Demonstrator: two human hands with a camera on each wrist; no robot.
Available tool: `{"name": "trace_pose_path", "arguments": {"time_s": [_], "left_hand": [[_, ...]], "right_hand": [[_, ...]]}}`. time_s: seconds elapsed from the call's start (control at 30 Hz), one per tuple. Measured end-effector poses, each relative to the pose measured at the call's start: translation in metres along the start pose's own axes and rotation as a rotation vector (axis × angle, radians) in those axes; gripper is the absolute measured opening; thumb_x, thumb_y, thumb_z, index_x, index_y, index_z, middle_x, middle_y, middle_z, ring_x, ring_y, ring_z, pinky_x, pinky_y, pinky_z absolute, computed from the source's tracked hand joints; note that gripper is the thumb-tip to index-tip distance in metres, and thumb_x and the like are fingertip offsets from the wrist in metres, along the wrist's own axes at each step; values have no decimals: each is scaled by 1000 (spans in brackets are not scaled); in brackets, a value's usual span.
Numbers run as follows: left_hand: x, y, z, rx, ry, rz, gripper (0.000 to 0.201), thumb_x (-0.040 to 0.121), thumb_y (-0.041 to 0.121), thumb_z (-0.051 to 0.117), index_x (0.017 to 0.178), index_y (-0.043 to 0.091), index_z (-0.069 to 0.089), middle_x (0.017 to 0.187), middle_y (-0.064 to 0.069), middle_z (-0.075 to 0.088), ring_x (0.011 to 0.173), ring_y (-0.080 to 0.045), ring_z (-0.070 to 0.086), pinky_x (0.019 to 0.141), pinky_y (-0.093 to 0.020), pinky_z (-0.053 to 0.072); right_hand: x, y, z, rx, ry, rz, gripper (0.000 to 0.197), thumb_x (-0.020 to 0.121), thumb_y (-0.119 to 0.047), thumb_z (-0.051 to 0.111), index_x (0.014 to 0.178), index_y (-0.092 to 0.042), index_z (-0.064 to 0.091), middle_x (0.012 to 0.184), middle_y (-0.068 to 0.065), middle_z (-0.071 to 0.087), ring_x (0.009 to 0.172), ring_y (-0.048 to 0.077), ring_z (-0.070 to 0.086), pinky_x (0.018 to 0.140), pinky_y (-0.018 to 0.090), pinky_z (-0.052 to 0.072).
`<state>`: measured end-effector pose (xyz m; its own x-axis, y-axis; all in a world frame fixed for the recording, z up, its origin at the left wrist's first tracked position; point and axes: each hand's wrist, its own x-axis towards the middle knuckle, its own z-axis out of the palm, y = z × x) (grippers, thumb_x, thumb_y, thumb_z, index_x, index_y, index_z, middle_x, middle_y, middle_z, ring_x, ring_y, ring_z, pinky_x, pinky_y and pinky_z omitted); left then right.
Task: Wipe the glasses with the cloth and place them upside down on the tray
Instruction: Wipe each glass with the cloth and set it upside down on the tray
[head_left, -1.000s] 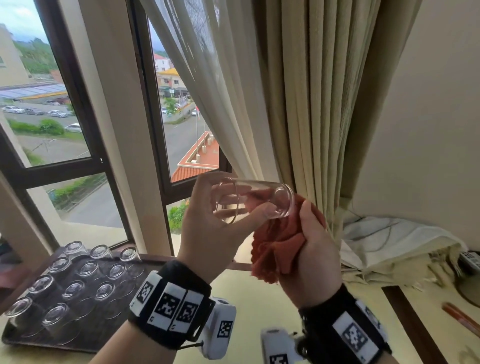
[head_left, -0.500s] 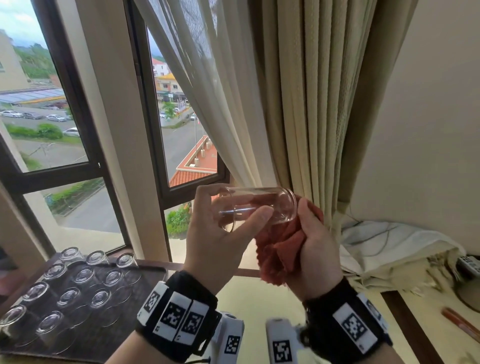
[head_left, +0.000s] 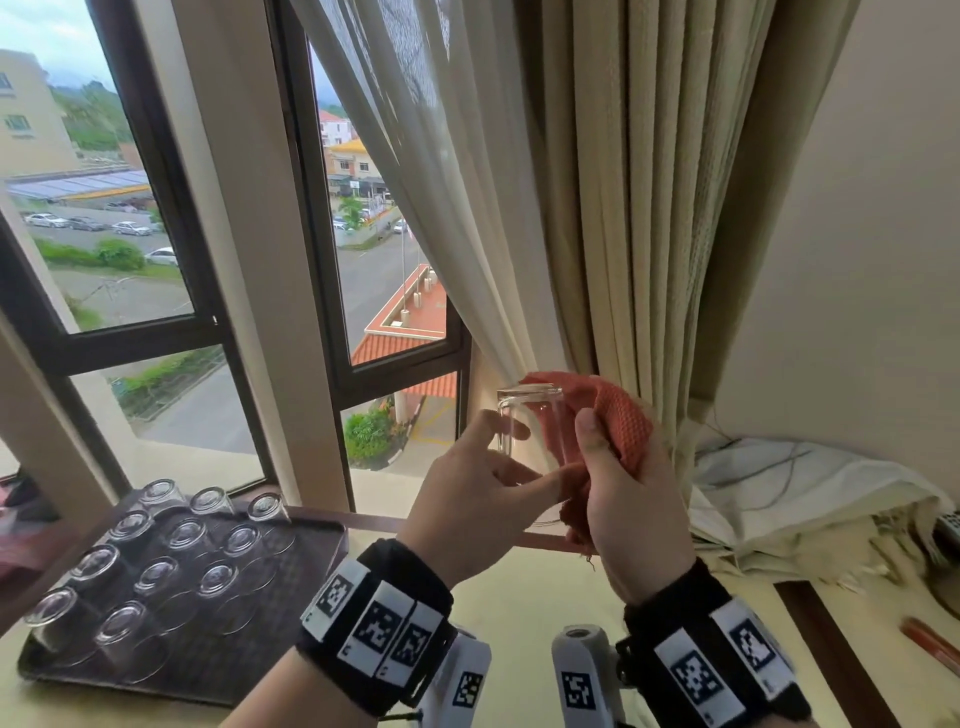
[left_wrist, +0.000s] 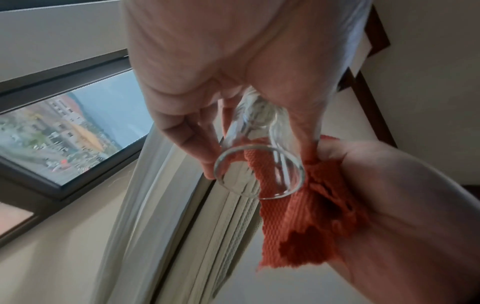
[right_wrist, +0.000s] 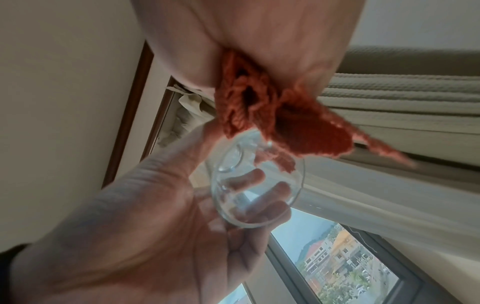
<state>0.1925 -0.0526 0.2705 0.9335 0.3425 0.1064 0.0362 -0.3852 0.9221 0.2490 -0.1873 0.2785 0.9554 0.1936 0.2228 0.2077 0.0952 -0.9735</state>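
Observation:
Above the table edge, my left hand (head_left: 498, 467) grips a clear glass (head_left: 530, 431) between thumb and fingers, holding it roughly vertical. My right hand (head_left: 613, 452) holds the orange cloth (head_left: 618, 421) bunched against the glass's right side and upper end, thumb on top of the cloth. In the left wrist view one round end of the glass (left_wrist: 259, 170) faces the camera with the cloth (left_wrist: 298, 226) beside it. The right wrist view shows the glass (right_wrist: 254, 189) under the cloth (right_wrist: 259, 115). The dark tray (head_left: 291, 613) lies at the lower left.
Several glasses (head_left: 187, 535) stand upside down in rows on the tray. Curtains (head_left: 597, 208) hang just behind my hands, and the window (head_left: 130, 234) is to the left. Crumpled white fabric and cables (head_left: 779, 483) lie at the right of the table.
The glass has turned from lying sideways to roughly vertical in my left hand. The cloth in my right hand has shifted from the glass's right end to its side and top.

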Motion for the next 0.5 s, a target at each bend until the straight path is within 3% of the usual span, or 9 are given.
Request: {"name": "trace_pose_path", "arguments": {"time_s": [0.13,0.23,0.3,0.37,0.43,0.5], "left_hand": [[2,-2,-7,-124,56,-33,66,66,68,90,116,34,63,102,7,77,85,-8,75,79,-38,66],[5,-2,-13,-434,54,-99,85,64,66,94,126,14,70,107,-8,79,96,-21,79,91,-40,64],[6,0,-17,-679,45,-153,85,68,57,96,128,2,70,115,-15,79,106,-31,77,97,-40,61],[8,2,-21,-844,41,-141,81,74,50,92,128,-5,67,122,-21,76,111,-38,74,104,-44,58],[8,7,-23,-948,23,-89,75,80,48,87,124,-8,65,119,-25,74,101,-35,72,99,-40,58],[6,13,-25,-986,1,-26,89,82,53,84,130,-17,58,120,-37,65,99,-36,65,93,-40,55]], "right_hand": [[-4,0,-5,-19,-7,-92,15,102,-34,65,104,-49,70,101,3,72,70,20,68,56,29,54],[-12,-7,-11,-38,47,-195,16,102,-26,64,113,-34,73,105,10,71,60,7,66,51,19,53],[-19,-11,-11,-67,77,-280,20,102,-26,63,119,-34,70,104,6,73,67,7,69,52,17,54],[-26,-10,-8,-85,60,-366,24,102,-30,61,122,-41,68,104,1,74,78,14,73,57,24,59],[-31,-8,-2,-140,-19,-441,27,107,-28,58,128,-44,66,111,-6,75,95,20,75,71,43,63],[-33,-6,2,-278,-100,-558,39,104,-22,57,137,-43,63,126,-20,69,109,22,72,85,52,61]]}}
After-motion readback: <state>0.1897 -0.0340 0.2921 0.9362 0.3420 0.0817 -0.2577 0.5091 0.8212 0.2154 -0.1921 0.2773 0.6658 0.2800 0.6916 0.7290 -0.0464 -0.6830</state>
